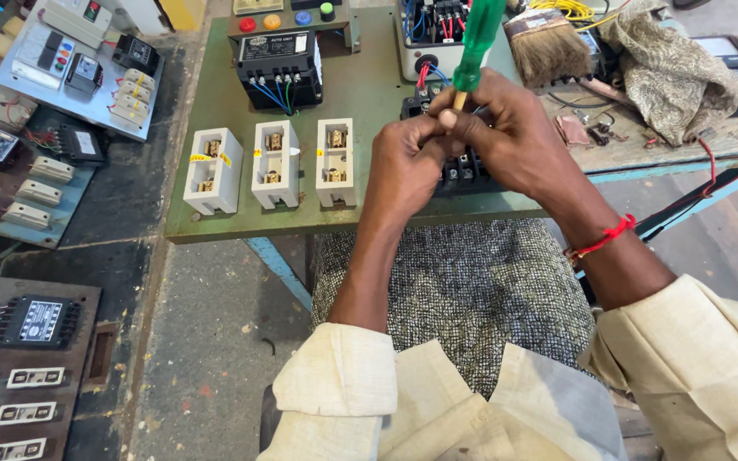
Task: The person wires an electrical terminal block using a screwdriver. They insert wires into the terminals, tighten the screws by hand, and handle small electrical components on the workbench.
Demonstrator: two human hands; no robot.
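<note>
My right hand (510, 137) grips a screwdriver with a translucent green handle (478, 43), held upright with its tip down between my fingers. My left hand (407, 162) is closed against the right one, pinching something small at the screwdriver's tip; my fingers hide what it is. Both hands hover over a black terminal block (463, 175) on a green panel board (360, 94). To the left of my hands three white fuse carriers (273, 166) stand in a row.
A black unit with blue wires (279, 68) and coloured push buttons (288, 19) sit at the board's far side. A brush (544, 43) and a rag (668, 77) lie at the right. Other boards with electrical parts (36, 137) rest on the floor at the left. A patterned stool seat (471, 290) is below my arms.
</note>
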